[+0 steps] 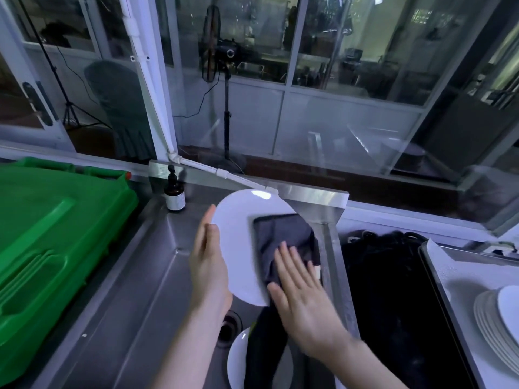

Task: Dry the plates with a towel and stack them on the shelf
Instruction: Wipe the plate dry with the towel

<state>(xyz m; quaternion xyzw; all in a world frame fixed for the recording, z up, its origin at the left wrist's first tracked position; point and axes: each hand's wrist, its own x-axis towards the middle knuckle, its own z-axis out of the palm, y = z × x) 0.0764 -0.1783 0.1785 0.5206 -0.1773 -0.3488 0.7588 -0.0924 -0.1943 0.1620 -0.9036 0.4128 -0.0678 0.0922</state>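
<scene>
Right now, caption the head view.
Left hand holds a plate over the sink; right hand presses a towel on it.

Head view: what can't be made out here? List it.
All in the head view.
Held plate: back face turned away; right part covered by the towel under the right hand.
Left hand: fingers behind the plate's rim are hidden.
Sink plate: cut by the bottom edge, partly under the hanging towel.
Plate stack: cut by the right edge; count unclear.
Bottle: label too small to read.
</scene>
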